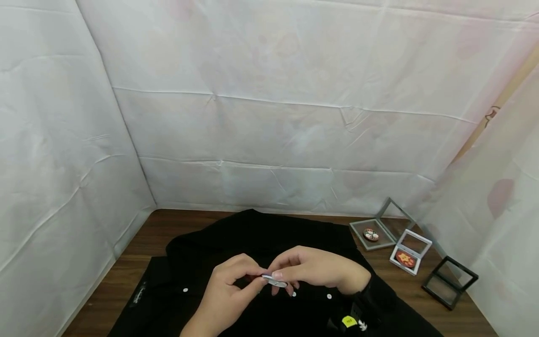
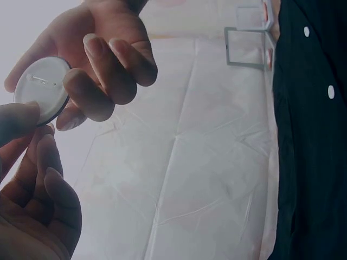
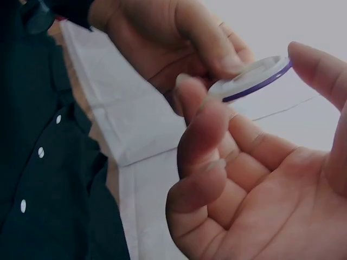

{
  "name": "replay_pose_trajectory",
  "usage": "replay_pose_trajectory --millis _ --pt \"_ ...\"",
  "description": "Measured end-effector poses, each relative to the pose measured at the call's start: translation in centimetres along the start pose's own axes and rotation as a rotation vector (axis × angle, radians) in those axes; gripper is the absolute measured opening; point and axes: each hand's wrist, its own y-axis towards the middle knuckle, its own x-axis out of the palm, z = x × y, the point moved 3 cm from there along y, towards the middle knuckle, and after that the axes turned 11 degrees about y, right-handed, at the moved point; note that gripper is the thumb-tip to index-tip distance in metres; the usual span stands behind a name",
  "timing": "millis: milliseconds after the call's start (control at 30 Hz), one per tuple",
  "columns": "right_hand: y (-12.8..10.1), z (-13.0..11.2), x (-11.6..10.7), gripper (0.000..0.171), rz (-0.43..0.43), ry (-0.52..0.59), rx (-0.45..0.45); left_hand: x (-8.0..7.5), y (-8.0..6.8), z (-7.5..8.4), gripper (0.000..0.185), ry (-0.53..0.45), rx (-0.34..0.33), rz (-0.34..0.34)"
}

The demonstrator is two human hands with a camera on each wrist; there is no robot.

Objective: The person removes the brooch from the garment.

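A round pin-back badge (image 1: 274,281) is held between both hands over a black shirt (image 1: 261,229). Its white back shows a thin metal pin in the left wrist view, and the badge (image 3: 252,81) has a purple rim in the right wrist view. My left hand (image 1: 227,291) pinches one side, its thumb pressed on the white back of the badge (image 2: 51,97). From the other side my right hand (image 1: 313,270) pinches the rim between thumb and fingers. The badge's front is turned away and hidden.
The shirt, with several white buttons, covers much of the brown wooden table (image 1: 130,276). To the right stand open a grey-framed case (image 1: 358,229) with a patterned badge, a white case (image 1: 414,270) with a red badge, and a black case (image 1: 442,297). White cloth hangs around.
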Motion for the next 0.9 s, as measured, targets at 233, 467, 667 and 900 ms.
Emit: replay_pose_trajectory --millis 233,467,667,900 --pt "0.2 -0.1 -0.1 0.036 -0.008 0.000 0.031 0.1 -0.1 0.1 0.019 0.013 0.016 0.005" --pt "0.3 0.2 0.0 0.034 0.030 -0.005 -0.004 0.0 -0.3 0.0 0.019 0.062 -0.039 -0.016" --pt "-0.1 0.6 -0.5 0.034 0.138 -0.015 -0.021 -0.6 -1.0 -1.9 0.026 0.229 -0.252 -0.112" --pt "-0.9 1.9 -1.2 0.027 0.286 -0.092 -0.001 -0.7 -2.1 -5.7 0.038 0.616 -0.299 -0.353"
